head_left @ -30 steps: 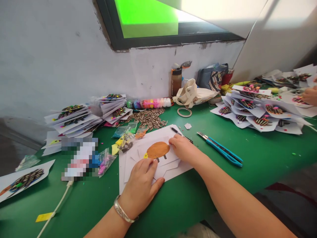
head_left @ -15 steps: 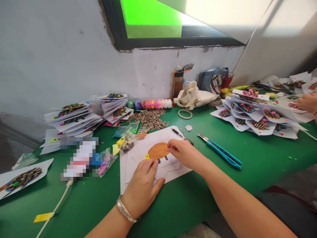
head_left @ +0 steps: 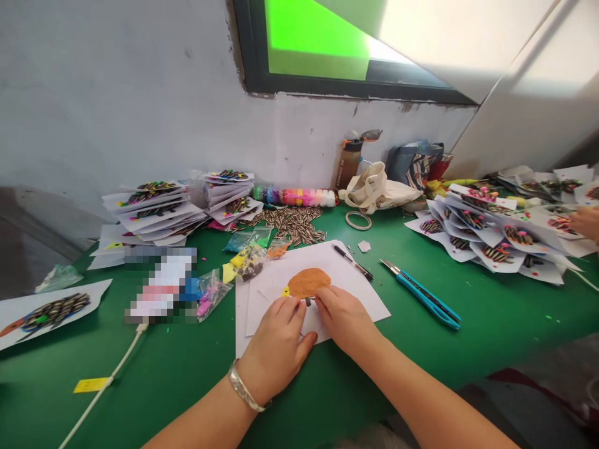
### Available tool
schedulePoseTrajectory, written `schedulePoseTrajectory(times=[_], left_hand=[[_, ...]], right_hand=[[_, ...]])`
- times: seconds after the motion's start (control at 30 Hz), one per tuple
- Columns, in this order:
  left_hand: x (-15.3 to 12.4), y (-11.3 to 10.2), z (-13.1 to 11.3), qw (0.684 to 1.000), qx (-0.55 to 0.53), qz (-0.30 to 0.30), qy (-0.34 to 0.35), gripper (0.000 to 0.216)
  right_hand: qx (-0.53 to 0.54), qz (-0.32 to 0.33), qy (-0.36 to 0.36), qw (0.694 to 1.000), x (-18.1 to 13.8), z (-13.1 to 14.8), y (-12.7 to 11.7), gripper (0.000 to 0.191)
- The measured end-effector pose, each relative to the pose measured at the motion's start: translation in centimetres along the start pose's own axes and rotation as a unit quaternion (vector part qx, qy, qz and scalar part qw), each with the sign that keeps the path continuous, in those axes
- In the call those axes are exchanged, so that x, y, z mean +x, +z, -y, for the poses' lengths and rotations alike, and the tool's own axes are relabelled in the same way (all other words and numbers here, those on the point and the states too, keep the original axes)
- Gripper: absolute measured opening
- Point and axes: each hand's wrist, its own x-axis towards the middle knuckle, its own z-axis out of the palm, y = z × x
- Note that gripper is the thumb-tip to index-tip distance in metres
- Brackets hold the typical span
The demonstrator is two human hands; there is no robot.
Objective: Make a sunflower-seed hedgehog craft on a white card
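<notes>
A flat orange clay oval lies on white paper sheets, with a small yellow piece at its left end and a short dark piece under its lower edge. My left hand rests on the paper, fingers laid out and thumb apart, its fingertips just below the yellow piece. From the right, my right hand reaches the oval's lower right edge. Its fingers are bent together by the dark piece, and what they pinch, if anything, is hidden.
A blue utility knife lies on the right, blade exposed. A black pen rests on the paper's edge. Striped seeds, clay bags and a tape roll lie behind. Stacked pictures stand left; another person's hand shows far right.
My right hand has moved down and left, from the oval's right end to its lower edge near my left fingertips. My left hand stays on the paper. The view has shifted slightly.
</notes>
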Motion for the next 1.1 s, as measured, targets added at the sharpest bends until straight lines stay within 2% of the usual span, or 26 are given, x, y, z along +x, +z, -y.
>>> schedulePoseTrajectory(times=[0.13, 0.27, 0.5, 0.7, 0.87, 1.1], left_hand=[[0.0, 0.0, -0.1, 1.0, -0.002, -0.004, 0.001, 0.043], [0.0, 0.0, -0.1, 1.0, -0.005, -0.008, 0.004, 0.044], [0.0, 0.2, 0.0, 1.0, -0.01, -0.021, 0.008, 0.041], [-0.1, 0.4, 0.0, 1.0, 0.0, -0.02, 0.009, 0.042], [0.0, 0.5, 0.0, 0.999, -0.011, -0.031, 0.01, 0.038], [-0.1, 0.4, 0.0, 1.0, -0.005, -0.024, 0.01, 0.04]], right_hand=[[-0.1, -0.043, -0.029, 0.994, 0.2, 0.3, 0.0, 0.02], [-0.135, -0.06, -0.035, 0.988, 0.3, 0.5, -0.3, 0.021], [-0.102, -0.052, -0.066, 0.991, 0.1, 0.9, 0.2, 0.025], [-0.105, -0.058, -0.036, 0.992, 0.1, 0.9, 0.2, 0.025], [-0.087, -0.047, -0.056, 0.994, 0.1, 1.0, 0.3, 0.023], [-0.086, -0.036, -0.038, 0.995, 0.1, 1.1, 0.1, 0.023]])
